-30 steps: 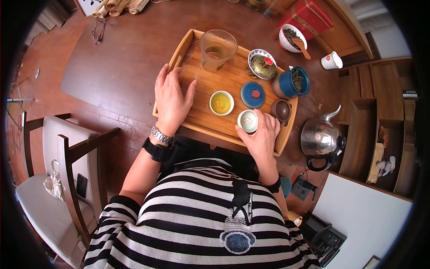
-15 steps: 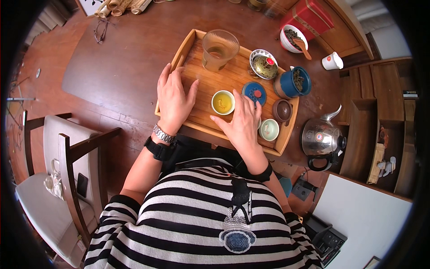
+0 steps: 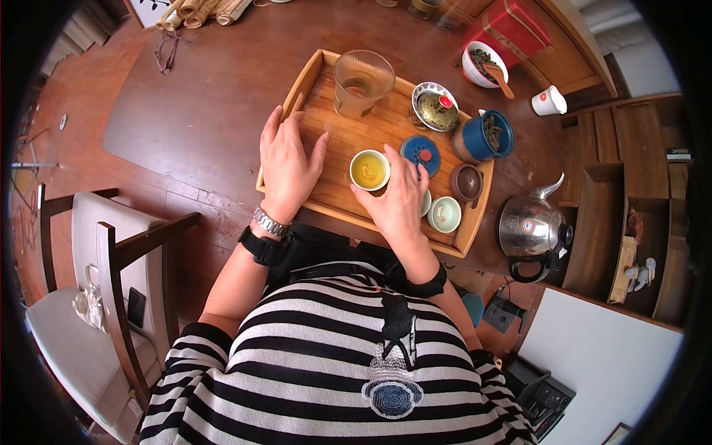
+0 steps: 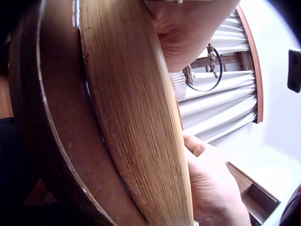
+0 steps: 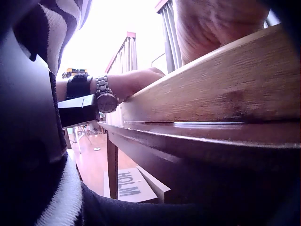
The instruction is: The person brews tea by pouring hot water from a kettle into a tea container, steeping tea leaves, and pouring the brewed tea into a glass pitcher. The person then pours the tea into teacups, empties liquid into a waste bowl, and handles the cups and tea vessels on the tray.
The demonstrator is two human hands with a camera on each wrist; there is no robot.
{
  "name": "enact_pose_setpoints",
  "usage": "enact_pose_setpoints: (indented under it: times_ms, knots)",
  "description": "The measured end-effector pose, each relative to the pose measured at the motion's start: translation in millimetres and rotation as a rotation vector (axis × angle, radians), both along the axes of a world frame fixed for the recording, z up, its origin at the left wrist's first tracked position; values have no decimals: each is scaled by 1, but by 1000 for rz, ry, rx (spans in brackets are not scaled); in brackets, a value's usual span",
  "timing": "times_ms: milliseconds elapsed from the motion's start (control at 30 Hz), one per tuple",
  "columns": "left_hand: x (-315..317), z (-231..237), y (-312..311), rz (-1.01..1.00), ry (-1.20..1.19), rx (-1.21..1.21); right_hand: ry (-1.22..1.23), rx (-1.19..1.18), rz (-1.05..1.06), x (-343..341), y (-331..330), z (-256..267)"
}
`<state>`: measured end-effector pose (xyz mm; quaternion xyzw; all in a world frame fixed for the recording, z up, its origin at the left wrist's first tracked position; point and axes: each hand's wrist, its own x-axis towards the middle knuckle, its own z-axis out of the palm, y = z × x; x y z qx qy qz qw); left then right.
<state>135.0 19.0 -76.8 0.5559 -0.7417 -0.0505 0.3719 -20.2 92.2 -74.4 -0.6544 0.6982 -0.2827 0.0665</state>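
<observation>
My right hand (image 3: 399,200) pinches a small white teacup (image 3: 368,171) of yellow tea, thumb at its near side and index finger at its right rim. Under that hand a second cup (image 3: 426,203) is mostly hidden; beside it sits a pale green cup (image 3: 445,215). My left hand (image 3: 288,157) rests over the left end of the wooden tray (image 3: 326,133), fingers loosely extended and holding nothing. In the left wrist view, the tray's side (image 4: 136,113) fills the middle, with part of the right hand (image 4: 214,183) beyond it.
On the tray stand a ribbed glass pitcher (image 3: 362,85), a lidded bowl (image 3: 435,107), a blue pot of leaves (image 3: 486,137), a blue lid (image 3: 420,156) and a brown cup (image 3: 466,182). To the right are a steel kettle (image 3: 528,226), a leaf-filled white bowl (image 3: 478,67) and a paper cup (image 3: 549,101).
My right hand let go of a pale cup at the tray's right side and moved left to the cup of yellow tea, its fingers closing on the rim. The left hand stayed put.
</observation>
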Motion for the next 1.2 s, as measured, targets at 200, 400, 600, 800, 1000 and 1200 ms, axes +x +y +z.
enact_pose_setpoints:
  times_ms: [200, 400, 600, 800, 1000, 1200]
  knots:
    - [-1, 0, 0, 1, -2, -4, -50, -113, 30, -4, 3, 13]
    - [0, -1, 0, -2, -5, -1, -125, -109, 15, -9, 10, 22]
    - [0, -1, 0, -10, -4, 9, -259, -90, -45, -16, 16, 30]
    - [0, -1, 0, 0, -4, 8, -332, -152, -140, -49, 17, 44]
    - [0, -2, 0, 8, -5, 28, -300, -239, -276, -93, 8, 57]
    - [0, -2, 0, -3, -6, 39, -29, -237, -360, -133, -3, 72]
